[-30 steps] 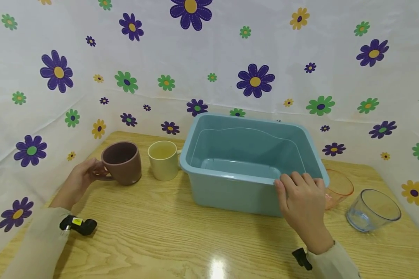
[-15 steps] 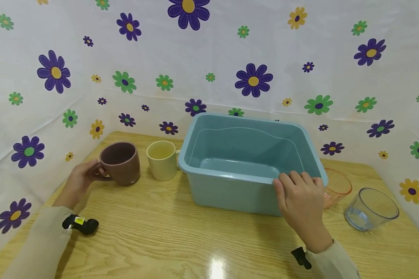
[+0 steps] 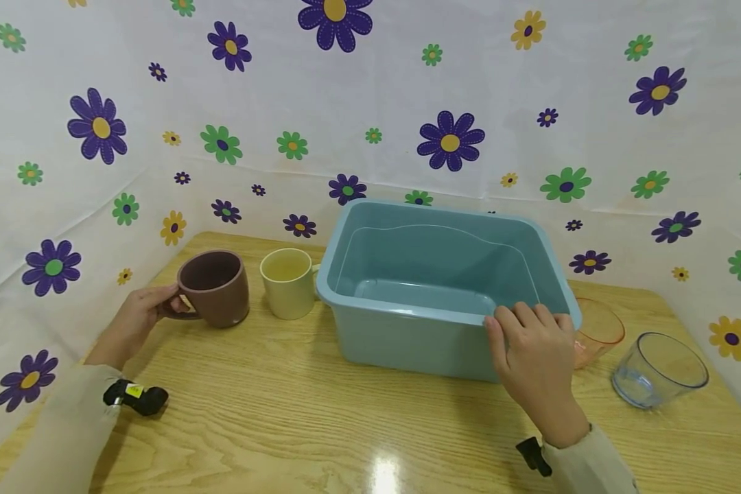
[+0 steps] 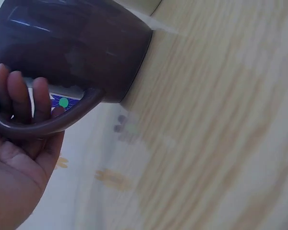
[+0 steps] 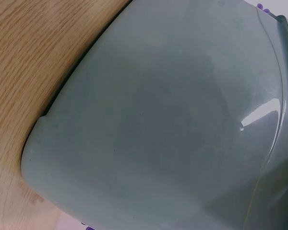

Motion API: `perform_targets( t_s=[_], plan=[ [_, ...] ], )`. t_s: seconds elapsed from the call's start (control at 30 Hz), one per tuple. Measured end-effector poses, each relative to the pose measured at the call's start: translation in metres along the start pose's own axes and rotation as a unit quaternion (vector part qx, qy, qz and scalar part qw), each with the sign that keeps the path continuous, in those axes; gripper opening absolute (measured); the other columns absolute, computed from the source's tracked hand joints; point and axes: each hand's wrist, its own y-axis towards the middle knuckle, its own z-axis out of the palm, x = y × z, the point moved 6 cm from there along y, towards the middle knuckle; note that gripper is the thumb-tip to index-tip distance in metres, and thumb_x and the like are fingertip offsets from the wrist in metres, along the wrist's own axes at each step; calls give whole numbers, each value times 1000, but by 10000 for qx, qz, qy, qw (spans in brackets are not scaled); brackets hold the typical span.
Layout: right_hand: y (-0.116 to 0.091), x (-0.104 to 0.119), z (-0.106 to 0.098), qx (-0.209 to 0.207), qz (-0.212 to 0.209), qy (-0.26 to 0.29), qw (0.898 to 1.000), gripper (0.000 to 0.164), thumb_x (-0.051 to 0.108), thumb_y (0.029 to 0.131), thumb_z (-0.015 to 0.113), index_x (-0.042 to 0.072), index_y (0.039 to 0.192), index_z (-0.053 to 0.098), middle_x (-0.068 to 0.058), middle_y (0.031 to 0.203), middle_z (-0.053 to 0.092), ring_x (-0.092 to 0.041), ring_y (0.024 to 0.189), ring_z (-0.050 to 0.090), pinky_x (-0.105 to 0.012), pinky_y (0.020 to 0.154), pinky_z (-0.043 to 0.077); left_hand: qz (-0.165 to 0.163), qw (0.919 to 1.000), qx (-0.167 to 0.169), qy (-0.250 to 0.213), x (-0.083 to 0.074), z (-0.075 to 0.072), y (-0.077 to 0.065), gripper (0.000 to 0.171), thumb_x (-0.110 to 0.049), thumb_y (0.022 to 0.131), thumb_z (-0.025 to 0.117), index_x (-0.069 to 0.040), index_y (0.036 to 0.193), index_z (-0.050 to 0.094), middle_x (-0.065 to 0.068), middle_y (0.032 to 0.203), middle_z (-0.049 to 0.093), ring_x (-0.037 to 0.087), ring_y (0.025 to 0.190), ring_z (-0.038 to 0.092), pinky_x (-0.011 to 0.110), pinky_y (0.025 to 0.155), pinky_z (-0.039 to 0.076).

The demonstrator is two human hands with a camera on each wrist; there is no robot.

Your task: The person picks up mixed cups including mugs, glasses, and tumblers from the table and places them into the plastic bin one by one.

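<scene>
We see the left hand [image 3: 128,324] curled round the looped handle [image 4: 67,119] of a glossy brown mug [image 3: 225,302], beside a yellow cup [image 3: 291,296] on the grainy wooden table [image 3: 253,412]; the right hand [image 3: 536,360] grips the front rim [image 3: 401,311] of a rectangular plastic tub [image 3: 414,348].

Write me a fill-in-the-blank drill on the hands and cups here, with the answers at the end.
1. The left hand holds the brown mug by its ____.
2. The right hand grips the blue tub by its top edge, or ____.
3. The yellow mug stands ____ the brown mug and the blue tub.
4. The see-through cup nearer the tub is tinted ____.
Missing words: handle; rim; between; orange.
</scene>
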Motion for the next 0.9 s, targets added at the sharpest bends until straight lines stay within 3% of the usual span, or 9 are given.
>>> perform_targets(
  t_s=[0.2, 0.37, 0.53, 0.73, 0.9],
  plan=[
    [0, 0, 0, 1, 7, 20, 10000, 52, 39, 101, 29, 7, 67, 51, -9, 60, 49, -28, 58, 47, -46, 61, 35, 106, 9968, -59, -793, 3, 5, 0, 39, -9, 102, 32, -11, 69, 53, -6, 65, 51, 6, 66, 58, 16, 72, 46],
    [0, 0, -1, -183, 10, 79, 9998, 53, 39, 102, 29, 8, 66, 50, -9, 59, 48, -28, 56, 45, -46, 60, 34, 72, 9959, -6, -897, 3, 6, 1, 40, -10, 102, 30, -11, 68, 51, -6, 62, 47, 8, 62, 52, 19, 69, 43],
    [-1, 0, -2, -287, 22, 103, 9995, 53, 40, 101, 29, 8, 66, 51, -9, 59, 48, -29, 56, 45, -46, 60, 34, 69, 9991, 133, -391, -2, 5, 4, 41, -10, 102, 30, -12, 70, 55, -7, 63, 49, 7, 61, 52, 18, 66, 45],
    [-1, 1, -1, -238, 26, 105, 9997, 53, 40, 101, 29, 8, 66, 52, -9, 60, 49, -29, 57, 45, -46, 60, 34, -273, 9983, 23, 521, -5, 2, 6, 40, -16, 102, 35, -12, 68, 56, -8, 62, 51, 7, 59, 52, 17, 66, 48],
    [0, 0, -1, -130, 41, 75, 9999, 53, 40, 101, 28, 7, 67, 52, -10, 61, 50, -29, 58, 47, -47, 61, 35, -320, 9980, -51, 539, -7, 4, 6, 42, -13, 102, 32, -13, 66, 54, -7, 58, 44, 12, 52, 39, 15, 67, 47]
  ],
)
